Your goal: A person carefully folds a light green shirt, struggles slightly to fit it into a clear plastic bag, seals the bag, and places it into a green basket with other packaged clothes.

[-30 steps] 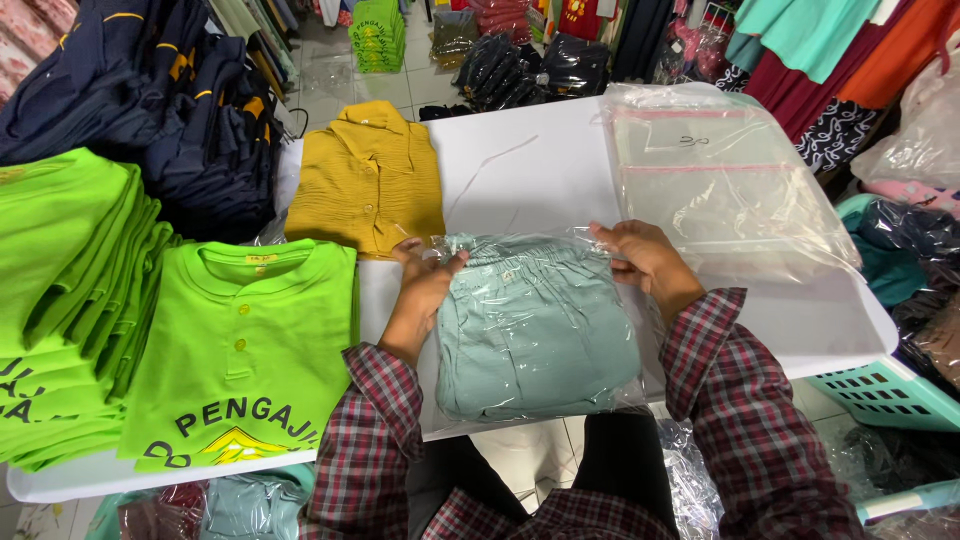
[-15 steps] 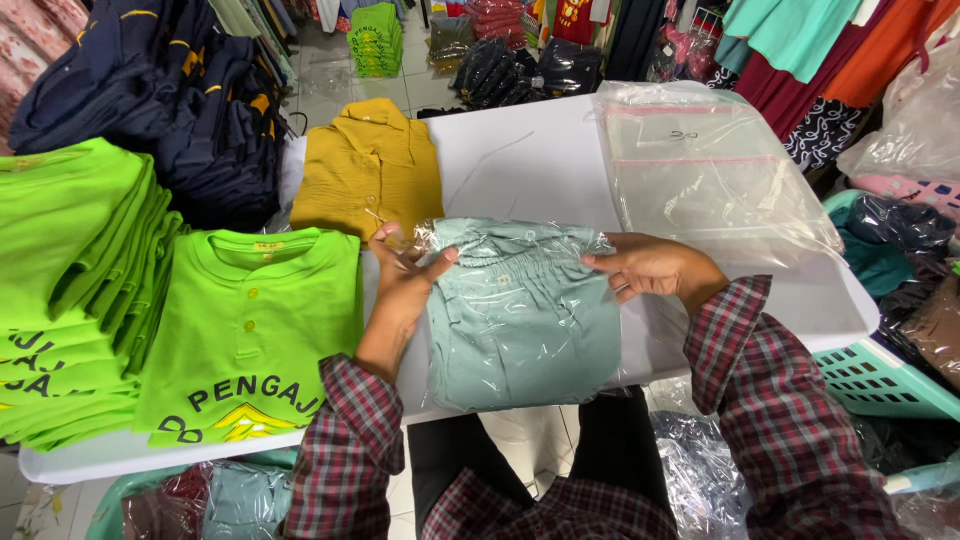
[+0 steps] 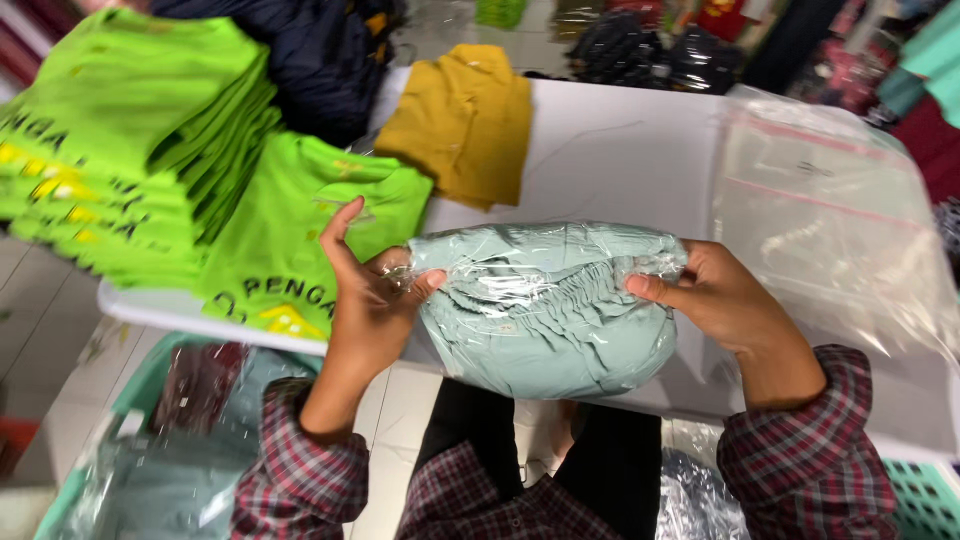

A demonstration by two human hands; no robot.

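Note:
A folded pale teal shirt in a clear plastic bag (image 3: pixel 545 310) is lifted off the white table (image 3: pixel 620 150), held between both hands near the table's front edge. My left hand (image 3: pixel 365 295) grips the bag's left end, thumb pressed on the plastic and fingers spread upward. My right hand (image 3: pixel 715 295) clasps the bag's right end. Both arms wear plaid sleeves.
A stack of clear plastic bags (image 3: pixel 820 200) lies on the table's right. A mustard shirt (image 3: pixel 465 120) lies at the back, a lime green shirt (image 3: pixel 300 230) and a lime stack (image 3: pixel 120 140) on the left. Baskets of bagged garments (image 3: pixel 150 450) stand below.
The bagged teal shirt has been lifted from the table and folded into a compact bundle between my hands. The camera view has swung left and closer.

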